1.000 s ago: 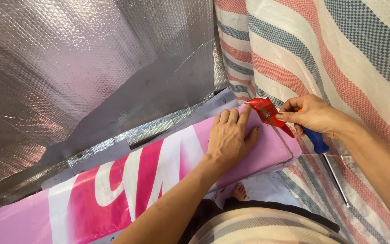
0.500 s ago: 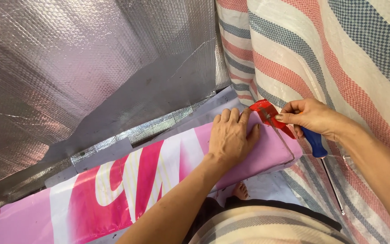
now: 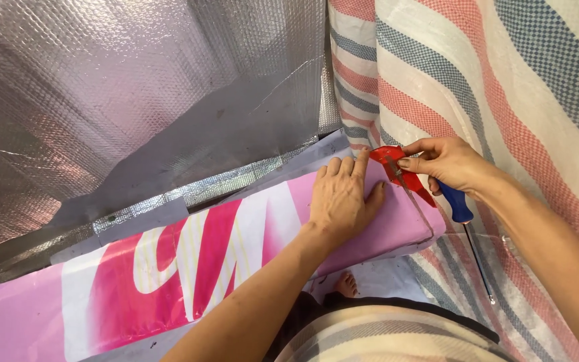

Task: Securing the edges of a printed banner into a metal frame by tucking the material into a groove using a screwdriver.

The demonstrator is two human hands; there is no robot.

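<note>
My left hand (image 3: 341, 196) lies flat, fingers spread, on the right end of a long pink padded sheet (image 3: 189, 261) with red and white lettering. My right hand (image 3: 445, 163) pinches a red tape dispenser (image 3: 403, 171) at the sheet's right edge, just beside the left fingertips. A strip of clear tape seems to run down the sheet's end from the dispenser. A blue-handled screwdriver (image 3: 462, 213) lies under my right wrist on the striped cloth.
Silver bubble foil (image 3: 115, 94) rises behind the sheet as a wall, with a taped seam (image 3: 142, 218) along its foot. A striped red, blue and white tarpaulin (image 3: 504, 87) covers the right side. My bare toes (image 3: 347, 285) show below the sheet.
Both hands have stayed nearly in place. The right hand with the dispenser has shifted slightly up along the sheet's right edge.
</note>
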